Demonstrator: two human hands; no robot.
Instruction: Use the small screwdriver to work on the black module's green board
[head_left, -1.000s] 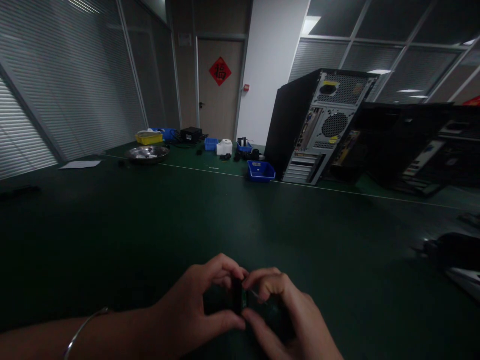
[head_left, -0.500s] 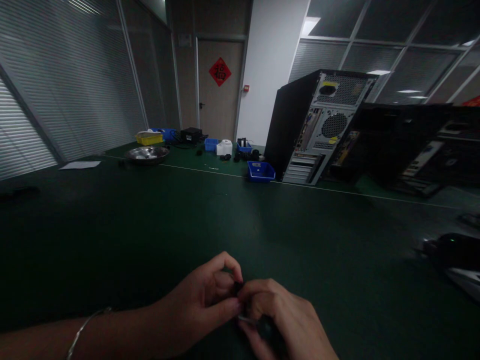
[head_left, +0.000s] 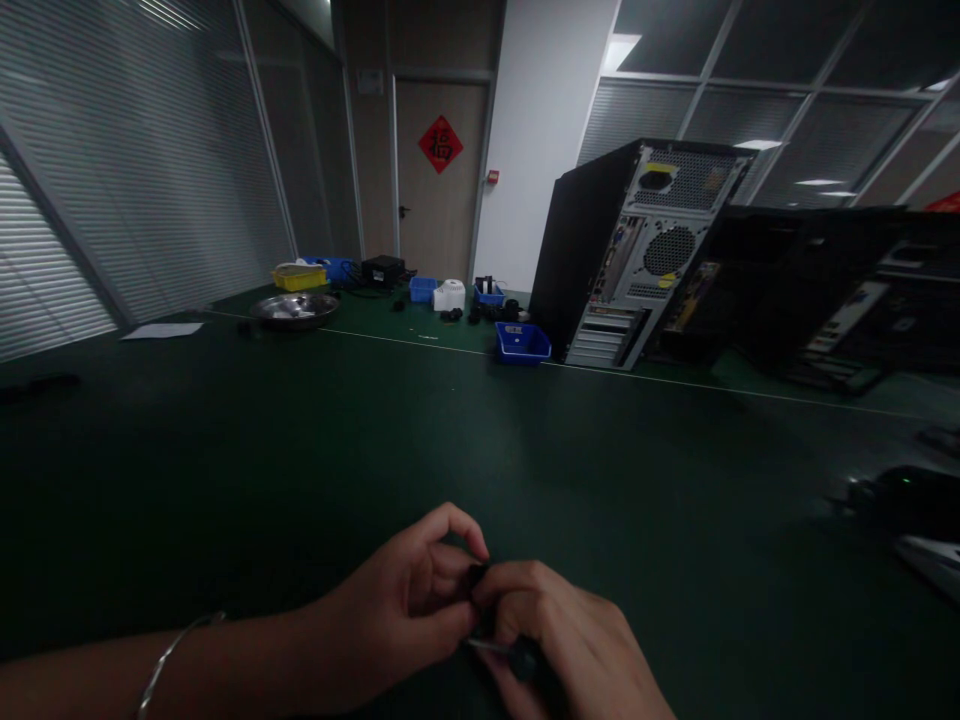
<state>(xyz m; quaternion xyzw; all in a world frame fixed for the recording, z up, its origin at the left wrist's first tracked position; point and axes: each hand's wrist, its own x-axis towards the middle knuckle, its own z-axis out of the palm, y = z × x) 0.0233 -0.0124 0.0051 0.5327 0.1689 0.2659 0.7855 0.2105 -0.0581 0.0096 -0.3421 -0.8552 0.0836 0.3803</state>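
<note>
Silver glints from a bracelet on the left wrist, low on the dark green table. Just right of it, the left hand curls narrow, thumb and fingertips pinched on a small black part at the bottom centre. Its long axis cannot be told; too little shows. The right hand closes over the part's other side and grips a thin metal tool lying roughly level, tip pointing left.

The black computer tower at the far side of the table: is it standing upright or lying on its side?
Upright. The computer tower stands on its base on the green table, its rear panel with vent grilles and ports facing the camera.
</note>
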